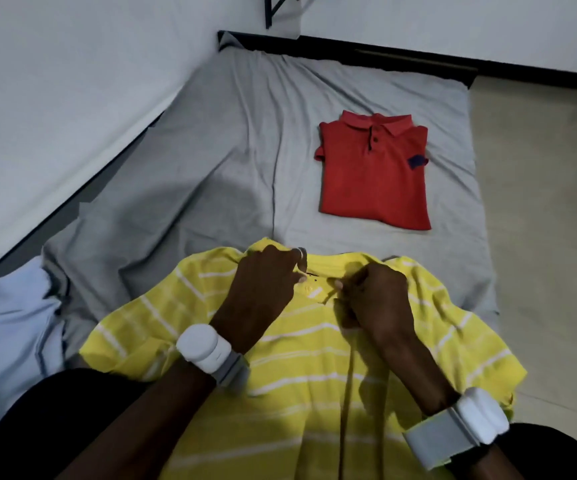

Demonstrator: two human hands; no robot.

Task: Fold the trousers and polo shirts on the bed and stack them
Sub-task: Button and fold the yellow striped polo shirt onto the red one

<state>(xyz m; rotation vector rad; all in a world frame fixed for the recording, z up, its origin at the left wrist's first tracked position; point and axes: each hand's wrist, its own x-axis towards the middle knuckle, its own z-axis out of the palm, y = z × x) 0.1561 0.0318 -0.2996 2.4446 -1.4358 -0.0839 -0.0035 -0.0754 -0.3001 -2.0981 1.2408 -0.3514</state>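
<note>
Head view: left hand (263, 282) and right hand (377, 296) pinch the collar (321, 263) of the yellow striped polo shirt (314, 393), six o'clock on the bed (228, 133); folded red polo shirt (373, 181) at one o'clock, badge (417, 162) unreadable.

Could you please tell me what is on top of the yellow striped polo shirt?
The left hand and right hand pinch the yellow striped polo shirt at its collar; the fabric under them is hidden.

A spread-out polo shirt (314, 375) is lying on the near end of the bed (228, 133). The left hand (263, 285) and right hand (373, 299) are gripping its collar (325, 266), side by side. A folded polo shirt (373, 174) is lying farther back, to the right.
</note>
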